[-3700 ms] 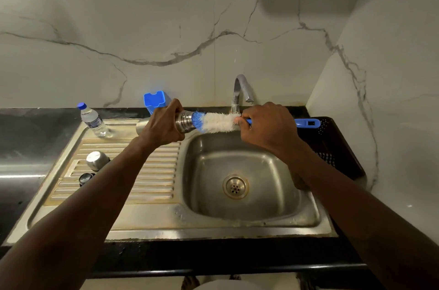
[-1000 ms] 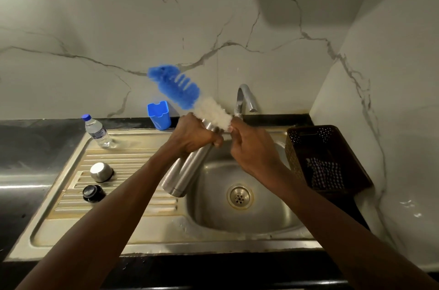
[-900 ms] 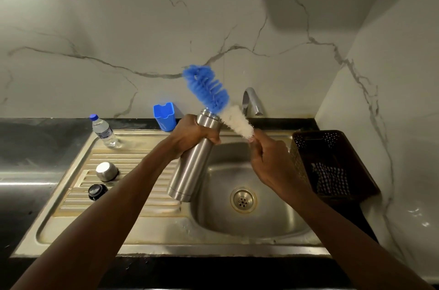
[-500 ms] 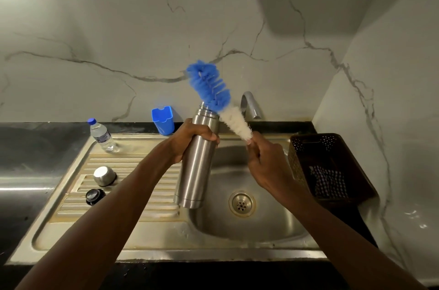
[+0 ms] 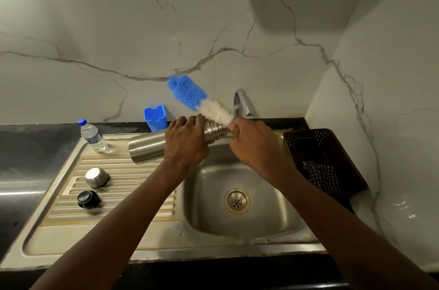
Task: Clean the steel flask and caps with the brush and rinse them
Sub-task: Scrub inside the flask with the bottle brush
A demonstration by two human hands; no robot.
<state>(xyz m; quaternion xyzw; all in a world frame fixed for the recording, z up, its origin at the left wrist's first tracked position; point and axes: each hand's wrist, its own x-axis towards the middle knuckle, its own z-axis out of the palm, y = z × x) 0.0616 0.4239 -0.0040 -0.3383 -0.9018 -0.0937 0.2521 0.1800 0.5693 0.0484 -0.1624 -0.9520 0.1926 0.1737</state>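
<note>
My left hand (image 5: pixel 185 141) grips the steel flask (image 5: pixel 148 147) near its neck. The flask lies almost level above the sink's back edge, base to the left, threaded mouth to the right. My right hand (image 5: pixel 255 145) holds the bottle brush (image 5: pixel 197 101) by its handle, which is hidden in the fist. The brush's white and blue bristles stick up and to the left, outside the flask, just above its mouth. A steel cap (image 5: pixel 97 177) and a black stopper cap (image 5: pixel 88 198) sit on the ribbed drainboard (image 5: pixel 133 183).
The sink basin (image 5: pixel 266 213) with its drain lies below my hands, the tap (image 5: pixel 241 102) behind them. A small water bottle (image 5: pixel 93 135) and a blue plastic holder (image 5: pixel 155 117) stand at the back left. A dark basket (image 5: pixel 325 161) with a checked cloth sits to the right.
The flask has swung from upright to nearly level, mouth now pointing right toward my right hand. The brush stays outside it, bristles still pointing up and left.
</note>
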